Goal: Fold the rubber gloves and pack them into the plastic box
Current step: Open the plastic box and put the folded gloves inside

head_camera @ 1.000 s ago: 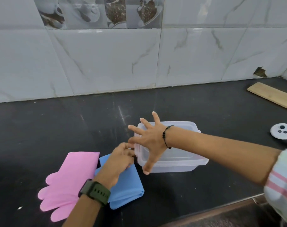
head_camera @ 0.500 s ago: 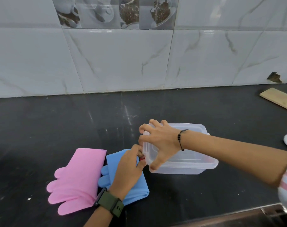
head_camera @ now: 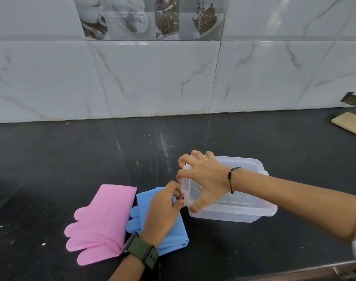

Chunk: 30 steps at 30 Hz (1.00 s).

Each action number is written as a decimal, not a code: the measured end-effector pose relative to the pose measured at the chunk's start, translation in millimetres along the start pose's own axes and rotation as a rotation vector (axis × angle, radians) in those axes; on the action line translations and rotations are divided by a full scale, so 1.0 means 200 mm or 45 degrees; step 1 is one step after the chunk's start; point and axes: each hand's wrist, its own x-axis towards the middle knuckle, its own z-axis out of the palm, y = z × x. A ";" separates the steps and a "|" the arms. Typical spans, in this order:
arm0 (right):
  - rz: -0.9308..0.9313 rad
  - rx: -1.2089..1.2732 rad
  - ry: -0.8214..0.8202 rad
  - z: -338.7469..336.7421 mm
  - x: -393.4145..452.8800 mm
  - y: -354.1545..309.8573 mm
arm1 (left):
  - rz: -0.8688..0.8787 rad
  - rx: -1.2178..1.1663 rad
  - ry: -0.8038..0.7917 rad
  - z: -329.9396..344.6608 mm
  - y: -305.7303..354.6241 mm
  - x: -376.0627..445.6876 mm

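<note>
Head view: my right hand (head_camera: 206, 180) claws over the lidded box's (head_camera: 254, 207) left end while my left hand (head_camera: 165, 207) pinches its clasp. Pink glove (head_camera: 104, 216) and blue glove (head_camera: 173, 236) lie beside it, soft, likely grippy; best taken at the cuffs.

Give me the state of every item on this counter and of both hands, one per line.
Plastic box: upright on the counter, lid on.
Lid: on the box, gripped at its left end.
Pink glove: lying flat, outside the box.
Blue glove: folded, outside the box, under the left hand.
Right hand: fingers curled over the lid's left end.
Left hand: fingers curled at the box's left edge; what it pinches is unclear.
Wooden board: flat, far right.
</note>
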 end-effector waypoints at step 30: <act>-0.330 0.385 0.336 0.01 0.19 -0.02 | -0.079 -0.117 0.079 0.01 0.00 0.00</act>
